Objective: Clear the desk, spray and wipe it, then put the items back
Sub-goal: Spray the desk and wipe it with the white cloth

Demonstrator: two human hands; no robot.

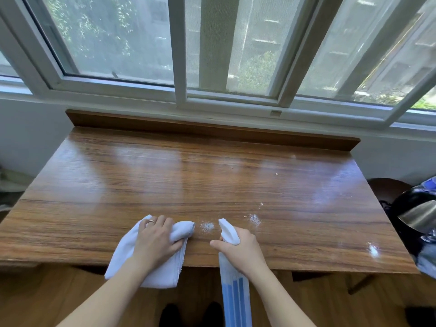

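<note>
- Your left hand (157, 239) lies on the white cloth (146, 258) at the desk's (165, 175) near edge, fingers curled over its bunched end
- Your right hand (238, 249) grips the spray bottle (232, 279), nozzle aimed over the wood
- Foamy spray patches (207, 226) sit just ahead of the nozzle, another near the right edge

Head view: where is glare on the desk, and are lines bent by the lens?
Head view: window glare washes the wooden desk across its far half and right side; the window frame fans outward, so wide-angle distortion is plain; the spray bottle looks stretched.
</note>
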